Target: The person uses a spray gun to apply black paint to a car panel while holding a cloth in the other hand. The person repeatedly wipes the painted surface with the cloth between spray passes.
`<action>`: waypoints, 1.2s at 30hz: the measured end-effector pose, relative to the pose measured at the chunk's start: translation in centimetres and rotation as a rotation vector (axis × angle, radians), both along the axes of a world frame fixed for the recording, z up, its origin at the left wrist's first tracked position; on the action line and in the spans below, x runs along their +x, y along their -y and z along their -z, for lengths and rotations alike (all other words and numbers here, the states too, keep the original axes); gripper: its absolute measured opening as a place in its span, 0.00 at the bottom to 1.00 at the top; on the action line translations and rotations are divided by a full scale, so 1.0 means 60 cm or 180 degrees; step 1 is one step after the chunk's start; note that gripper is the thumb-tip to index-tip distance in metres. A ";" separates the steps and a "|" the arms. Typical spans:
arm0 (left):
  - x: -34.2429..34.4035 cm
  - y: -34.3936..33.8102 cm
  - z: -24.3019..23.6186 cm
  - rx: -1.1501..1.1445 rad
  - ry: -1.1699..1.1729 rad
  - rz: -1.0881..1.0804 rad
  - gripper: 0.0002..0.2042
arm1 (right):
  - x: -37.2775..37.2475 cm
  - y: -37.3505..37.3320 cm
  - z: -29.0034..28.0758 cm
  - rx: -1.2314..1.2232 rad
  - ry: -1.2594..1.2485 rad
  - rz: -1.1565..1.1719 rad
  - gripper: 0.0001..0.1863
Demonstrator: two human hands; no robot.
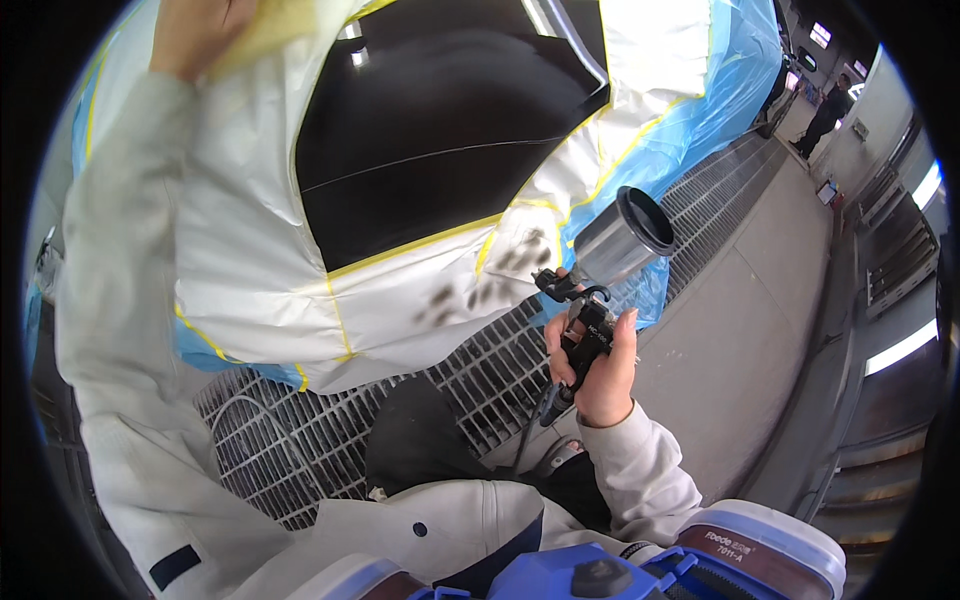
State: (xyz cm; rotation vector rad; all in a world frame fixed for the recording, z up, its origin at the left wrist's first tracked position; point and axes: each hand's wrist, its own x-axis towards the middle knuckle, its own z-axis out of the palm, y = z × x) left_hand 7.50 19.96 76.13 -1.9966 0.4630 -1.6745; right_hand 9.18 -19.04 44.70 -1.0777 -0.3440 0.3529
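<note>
My right hand [605,380] is wrapped round the handle of a black spray gun [592,325]. A shiny metal cup [612,245] with a dark rim sits tilted on the gun. At the upper left, my left hand [200,35] is stretched far out, partly cut off by the picture's edge. It has hold of a pale yellow cloth [272,32], blurred, over the covered vehicle. Between the hands lies a glossy black body panel [430,150], bordered by yellow tape [415,243] and white masking sheet [240,230]. A thin light line crosses the panel.
Dark paint spots [465,295] mark the masking sheet near the gun. Blue film [735,75] covers more of the vehicle. Underfoot is a metal floor grating [480,375], with a hose [245,402] lying on it. A person in dark clothes [828,112] stands far right near the wall.
</note>
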 end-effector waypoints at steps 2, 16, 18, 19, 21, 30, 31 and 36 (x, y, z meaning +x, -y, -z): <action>-0.024 0.054 0.064 -0.0107 -0.0811 0.0573 0.13 | 0.000 0.010 0.006 -0.0035 0.0112 -0.0012 0.46; -0.175 0.257 0.696 -0.9310 -0.3138 0.4174 0.25 | -0.010 0.062 -0.005 -0.0049 -0.0074 0.0175 0.52; -0.176 0.267 0.694 -0.9181 -0.3085 0.4279 0.28 | -0.012 0.063 -0.006 0.0099 -0.0004 0.0120 0.52; -0.173 0.268 0.690 -0.9058 -0.3017 0.4435 0.29 | -0.013 0.063 -0.007 0.0135 -0.0034 0.0121 0.52; -0.166 0.267 0.679 -0.8840 -0.2803 0.4768 0.35 | -0.015 0.061 -0.009 0.0159 0.0004 0.0078 0.50; -0.148 0.299 0.627 -0.8009 -0.2699 0.5886 0.36 | -0.019 0.046 -0.016 0.0314 -0.0081 -0.0068 0.53; -0.149 0.299 0.625 -0.8089 -0.2675 0.5784 0.36 | -0.019 0.046 -0.017 0.0283 -0.0084 -0.0074 0.53; -0.159 0.277 0.599 -0.8578 -0.2163 0.5574 0.31 | -0.018 0.046 -0.016 0.0284 -0.0096 -0.0188 0.53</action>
